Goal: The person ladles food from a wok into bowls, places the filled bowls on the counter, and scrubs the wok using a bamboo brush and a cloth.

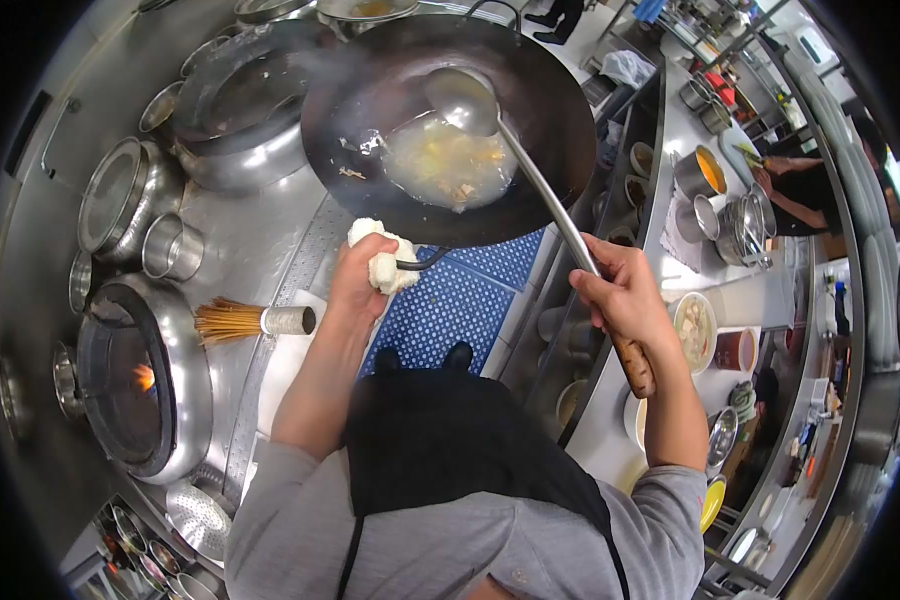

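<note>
My left hand (360, 275) is closed round a bunched white cloth (383, 262), which wraps the handle of a large dark wok (350, 205). The wok is held over the floor mat, with cloudy yellowish liquid and bits of food (445, 165) in it. In my right hand (620, 288) is the long shaft of a metal ladle (550, 195), near its wooden grip. The ladle's bowl rests in or just above the liquid, and I cannot tell which.
A burner with a small flame (145, 378) is at the left, below metal pots (173, 247). A bamboo brush (255, 320) lies nearby. Right, a counter holds an orange-filled pot (708, 172) and a food bowl (694, 328). Another person's arms (792, 185) are beyond.
</note>
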A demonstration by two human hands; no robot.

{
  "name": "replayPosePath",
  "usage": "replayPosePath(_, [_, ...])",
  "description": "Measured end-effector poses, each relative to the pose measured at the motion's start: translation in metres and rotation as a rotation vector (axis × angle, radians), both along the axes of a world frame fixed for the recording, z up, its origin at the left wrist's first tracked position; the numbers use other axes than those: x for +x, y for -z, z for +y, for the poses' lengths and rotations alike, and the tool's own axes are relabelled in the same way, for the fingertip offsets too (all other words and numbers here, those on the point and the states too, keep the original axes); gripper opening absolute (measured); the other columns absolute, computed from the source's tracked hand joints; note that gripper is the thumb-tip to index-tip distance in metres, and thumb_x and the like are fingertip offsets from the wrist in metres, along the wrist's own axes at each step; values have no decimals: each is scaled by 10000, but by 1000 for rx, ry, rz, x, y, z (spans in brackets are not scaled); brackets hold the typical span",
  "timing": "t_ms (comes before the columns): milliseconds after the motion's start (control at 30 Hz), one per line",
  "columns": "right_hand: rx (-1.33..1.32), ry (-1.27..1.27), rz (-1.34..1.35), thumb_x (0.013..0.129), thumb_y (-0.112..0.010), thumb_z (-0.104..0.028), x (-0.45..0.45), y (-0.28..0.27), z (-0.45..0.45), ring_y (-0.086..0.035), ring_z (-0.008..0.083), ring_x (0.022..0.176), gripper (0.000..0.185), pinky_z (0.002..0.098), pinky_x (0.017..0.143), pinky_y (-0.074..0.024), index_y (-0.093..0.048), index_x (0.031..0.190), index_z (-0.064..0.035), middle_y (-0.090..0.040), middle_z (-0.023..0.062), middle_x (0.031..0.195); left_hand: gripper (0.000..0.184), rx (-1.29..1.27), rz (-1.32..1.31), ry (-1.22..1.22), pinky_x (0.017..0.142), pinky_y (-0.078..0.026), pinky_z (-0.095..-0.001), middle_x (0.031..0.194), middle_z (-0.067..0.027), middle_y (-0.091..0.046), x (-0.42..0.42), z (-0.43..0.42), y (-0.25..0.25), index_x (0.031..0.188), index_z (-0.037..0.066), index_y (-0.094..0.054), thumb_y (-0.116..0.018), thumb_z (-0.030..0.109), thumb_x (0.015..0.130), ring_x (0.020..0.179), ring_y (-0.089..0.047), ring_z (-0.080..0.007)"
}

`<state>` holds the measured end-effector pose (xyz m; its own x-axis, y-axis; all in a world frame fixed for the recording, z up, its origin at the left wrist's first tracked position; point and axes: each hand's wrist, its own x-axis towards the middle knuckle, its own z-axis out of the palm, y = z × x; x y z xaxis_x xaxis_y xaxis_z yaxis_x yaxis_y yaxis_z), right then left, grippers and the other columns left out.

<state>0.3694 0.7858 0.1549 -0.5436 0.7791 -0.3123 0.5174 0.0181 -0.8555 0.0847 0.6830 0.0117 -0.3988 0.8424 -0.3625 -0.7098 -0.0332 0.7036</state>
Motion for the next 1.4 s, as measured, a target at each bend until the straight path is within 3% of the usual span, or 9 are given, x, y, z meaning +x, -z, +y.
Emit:
replayPosePath(433, [167, 77, -164, 833, -653, -25, 9, -1, -45, -536, 101, 522, 422, 318, 534, -443, -606, 1248, 28, -495, 98, 608, 189, -15, 25, 102, 389, -490, -303, 779, -89, -653, 0, 8, 19, 962, 47, -598, -615, 104, 782, 540, -632, -195])
replayPosePath(467, [257, 19, -169, 859, -655, -35, 14, 13, -35, -463, 59, 481, 516, 274, 459, -388, -557, 1365, -3, -510, -8, 629, 192, -6, 31, 113, 390, -491, -302, 779, -86, -652, -1, 7, 21, 967, 48, -597, -614, 101, 783, 541, -632, -196])
replayPosePath(567, [395, -30, -354, 829, -675, -56, -4, 2, -26, -535, 170, 480, 536, 348, 524, -443, -556, 1347, 15, -522, 119, 588, 210, -3, -8, 127, 540, -543, -352, 810, -88, -593, -3, 5, 16, 943, 27, -566, -634, 38, 745, 659, -626, -203])
replayPosePath(600, [521, -64, -378, 800, -684, -69, -5, 4, -26, -605, 290, 555, 553, 400, 617, -476, -557, 1330, 25, -503, 235, 622, 211, 4, 8, 108, 494, -526, -339, 798, -92, -611, -2, 5, 16, 956, 31, -575, -630, 58, 754, 622, -627, -201])
replayPosePath(667, [500, -103, -414, 794, -685, -70, -8, -6, -33, -611, 316, 591, 543, 399, 641, -480, -567, 1315, 28, -525, 261, 665, 220, 14, 34, 74, 402, -494, -313, 775, -101, -646, 1, 7, 16, 983, 40, -592, -620, 97, 772, 550, -630, -196])
replayPosePath(800, [422, -110, -445, 810, -660, -77, -1, -16, -56, -634, 450, 749, 420, 464, 694, -495, -600, 1217, 4, -601, 276, 719, 212, 14, 10, 121, 470, -509, -322, 790, -94, -629, -2, 5, 13, 964, 33, -587, -622, 68, 758, 608, -632, -194])
replayPosePath(1000, [427, 66, -265, 823, -637, -45, 1, -8, -63, -633, 345, 580, 276, 420, 609, -484, -631, 1089, 25, -575, 199, 619, 218, 58, -33, 118, 608, -549, -333, 830, -74, -609, -2, 8, 15, 961, 16, -589, -619, 4, 745, 706, -634, -186])
replayPosePath(1133, [161, 229, -264, 863, -619, -51, -6, -9, -59, -545, 127, 436, 140, 310, 450, -425, -632, 975, 31, -566, 85, 597, 219, 59, -34, 112, 621, -547, -328, 836, -71, -612, -2, 11, 20, 964, 9, -591, -625, -5, 748, 713, -637, -183])
replayPosePath(1400, [-322, 458, 62, 900, -610, -101, -41, 3, -87, -539, 90, 433, 91, 248, 392, -417, -611, 853, -23, -575, 4, 629, 192, 80, -4, 64, 619, -540, -319, 826, -78, -634, 13, 17, 30, 936, -5, -602, -623, -13, 745, 696, -650, -175])
